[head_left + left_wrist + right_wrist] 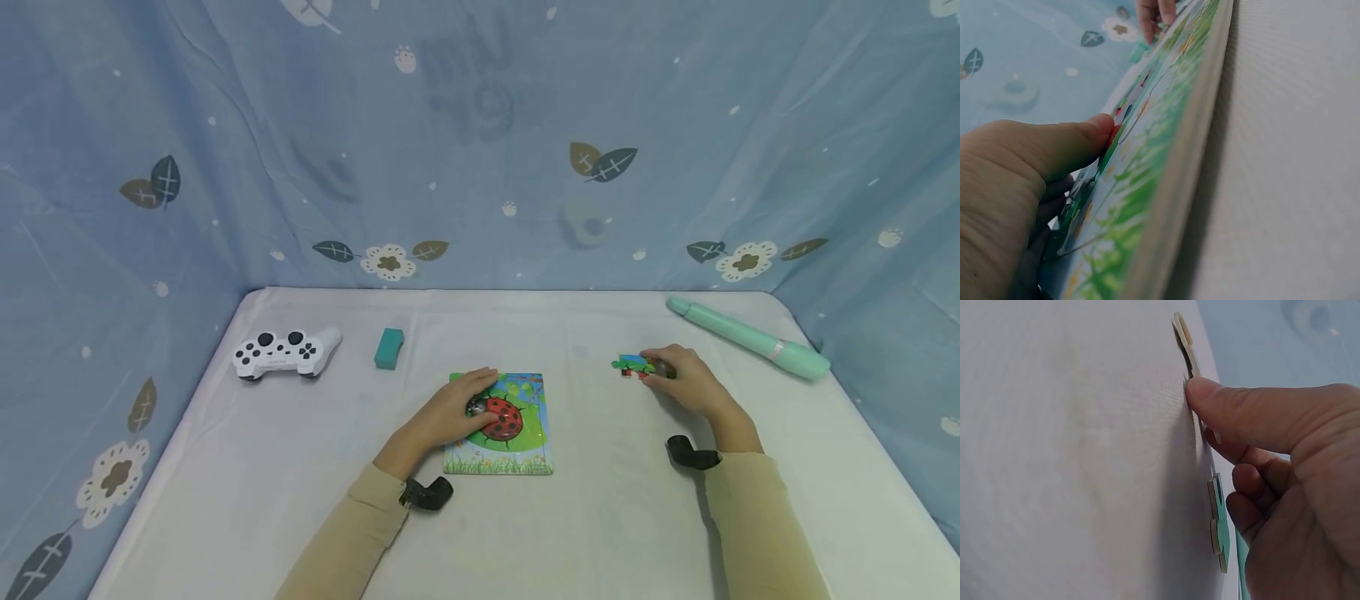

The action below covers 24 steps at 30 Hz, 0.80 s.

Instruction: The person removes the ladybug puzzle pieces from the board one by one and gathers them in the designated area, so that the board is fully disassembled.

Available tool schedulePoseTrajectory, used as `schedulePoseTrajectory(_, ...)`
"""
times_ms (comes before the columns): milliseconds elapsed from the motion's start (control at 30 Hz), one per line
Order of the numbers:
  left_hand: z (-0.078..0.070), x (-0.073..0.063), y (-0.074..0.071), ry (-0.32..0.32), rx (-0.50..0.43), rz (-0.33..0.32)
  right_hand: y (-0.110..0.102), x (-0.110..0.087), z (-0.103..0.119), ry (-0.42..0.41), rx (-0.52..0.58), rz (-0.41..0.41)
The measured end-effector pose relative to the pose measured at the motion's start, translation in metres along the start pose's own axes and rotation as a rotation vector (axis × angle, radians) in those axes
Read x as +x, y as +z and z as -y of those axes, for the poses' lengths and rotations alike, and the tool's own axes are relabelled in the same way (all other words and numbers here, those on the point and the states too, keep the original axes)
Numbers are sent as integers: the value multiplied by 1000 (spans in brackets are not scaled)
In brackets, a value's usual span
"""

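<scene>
A square ladybug jigsaw puzzle (534, 429) with a grass border lies on the white table. My left hand (447, 408) rests across its left side, fingers along the top and thumb on the ladybug. In the left wrist view the thumb touches the picture on the puzzle (1141, 206). To the right, my right hand (692, 383) pinches a small puzzle piece (628, 363) in blue, green and red. Close up, thumb and forefinger hold the thin piece (1184, 339) edge-on, low over the table. A teal-green piece (1219, 525) lies beside the curled lower fingers.
At the back left are a white game controller (277, 354) and a teal block (389, 348). A mint-green tube-like object (750, 337) lies at the back right. Blue patterned cloth (480, 150) walls the table's back and sides. Black camera mounts (692, 454) sit on both wrists.
</scene>
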<state>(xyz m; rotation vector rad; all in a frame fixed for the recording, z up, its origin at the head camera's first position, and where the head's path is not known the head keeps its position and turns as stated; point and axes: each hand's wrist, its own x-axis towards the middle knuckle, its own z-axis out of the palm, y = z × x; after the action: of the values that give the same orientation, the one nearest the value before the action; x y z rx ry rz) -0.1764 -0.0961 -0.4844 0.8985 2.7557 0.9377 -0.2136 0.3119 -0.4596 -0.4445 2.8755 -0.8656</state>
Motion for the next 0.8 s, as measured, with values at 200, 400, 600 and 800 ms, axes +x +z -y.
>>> schedulePoseTrajectory(200,-1,-1,-1,-6,-8,0,0,4,1,0,-15,7)
schedulePoseTrajectory(400,-2,-1,-1,-19,-12,8,2,6,1,7,-19,19)
schedulePoseTrajectory(600,-4,-2,-2,-22,-11,2,0,5,5,33,-2,25)
schedulePoseTrajectory(800,-3,-2,-3,-23,-25,7,-5,3,12,48,56,14)
